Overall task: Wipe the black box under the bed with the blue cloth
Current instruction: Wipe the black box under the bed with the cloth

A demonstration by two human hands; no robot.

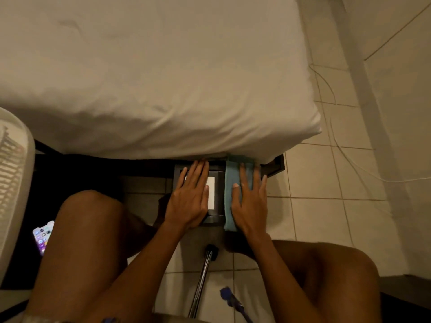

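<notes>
Hands lie flat and open on the box point(215, 173) poking out from under the bed point(149, 78): left hand point(190, 197) steadies, right hand point(250, 201) should press the cloth point(229, 180) evenly.

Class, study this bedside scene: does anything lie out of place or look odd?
Yes. A lit smartphone lies on the dark floor beside the left knee, where it could be knelt on. A thin white cable trails loose across the beige floor tiles to the right of the white-sheeted bed.
</notes>
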